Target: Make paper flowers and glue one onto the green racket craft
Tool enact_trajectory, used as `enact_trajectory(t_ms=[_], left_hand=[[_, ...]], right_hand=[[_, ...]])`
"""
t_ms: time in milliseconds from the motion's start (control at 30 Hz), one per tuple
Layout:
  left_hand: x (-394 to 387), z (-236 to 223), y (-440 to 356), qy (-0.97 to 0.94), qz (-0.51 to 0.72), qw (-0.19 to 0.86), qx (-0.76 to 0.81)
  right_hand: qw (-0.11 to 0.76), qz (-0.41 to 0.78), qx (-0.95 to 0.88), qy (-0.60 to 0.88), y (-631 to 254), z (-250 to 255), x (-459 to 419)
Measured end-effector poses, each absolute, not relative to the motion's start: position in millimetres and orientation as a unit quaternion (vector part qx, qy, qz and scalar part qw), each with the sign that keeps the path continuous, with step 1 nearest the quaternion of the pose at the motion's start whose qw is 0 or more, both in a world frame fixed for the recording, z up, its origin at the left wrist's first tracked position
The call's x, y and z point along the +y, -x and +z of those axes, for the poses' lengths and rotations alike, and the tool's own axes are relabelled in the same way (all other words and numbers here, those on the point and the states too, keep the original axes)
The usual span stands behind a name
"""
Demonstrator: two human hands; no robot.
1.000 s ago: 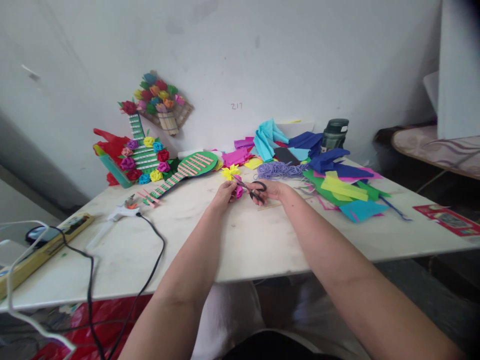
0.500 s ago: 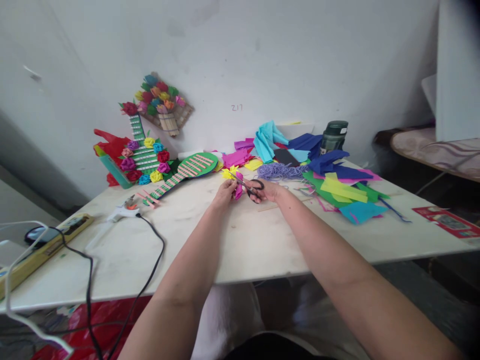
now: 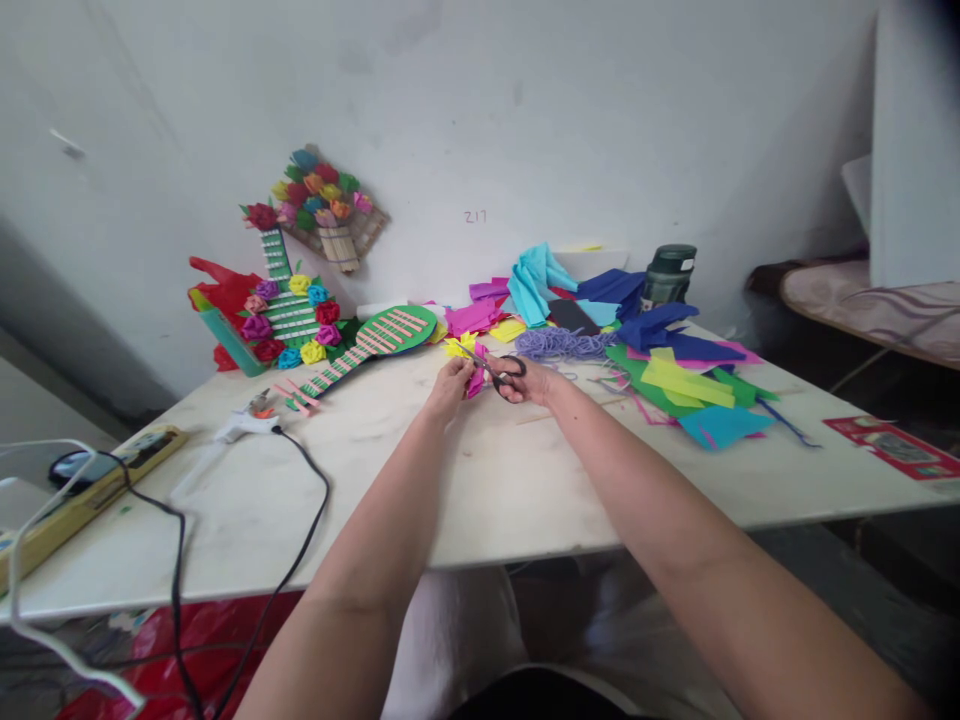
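My left hand (image 3: 451, 384) pinches a piece of yellow crepe paper (image 3: 460, 345) together with magenta crepe paper (image 3: 475, 382) above the middle of the table. Black-handled scissors (image 3: 498, 379) are in my right hand (image 3: 536, 383), its fingers through and around the handles. The scissor blades point left and lie across the paper, right beside my left fingertips. Whether the blades are parted is too small to tell. Below my right hand a thin wooden stick (image 3: 532, 419) lies on the white table (image 3: 517, 480).
Purple yarn (image 3: 566, 343), colored crepe paper (image 3: 705, 385) and a dark green bottle (image 3: 667, 276) are at the back right. To the left stand a flower-decorated guitar shape (image 3: 292, 318) and a green stick-covered piece (image 3: 394, 332). A corded glue gun (image 3: 250, 425) lies near a power strip (image 3: 150, 450).
My right hand and the scissor handles have shifted very slightly. The left hand keeps its pinch on the paper, and everything else on the table stays put.
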State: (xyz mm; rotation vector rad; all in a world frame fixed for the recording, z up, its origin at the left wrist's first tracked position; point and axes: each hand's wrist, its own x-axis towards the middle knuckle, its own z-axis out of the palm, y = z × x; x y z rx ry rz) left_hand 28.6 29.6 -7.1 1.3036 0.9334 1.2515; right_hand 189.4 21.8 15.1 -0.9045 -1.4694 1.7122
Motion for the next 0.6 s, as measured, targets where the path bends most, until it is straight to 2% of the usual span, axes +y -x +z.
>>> enact_trajectory(t_ms=[467,600], left_hand=[[26.6,-3.0,-29.8,-0.536,0.535,0.525,0.388],[27.0,-5.0,-30.7,-0.552,0.527,0.518,0.387]], right_hand=[[0.315,0.63,-0.588,0.397,-188.9,14.0,17.6],[0.341,0.628,-0.587,0.381,-187.9,12.1,19.9]])
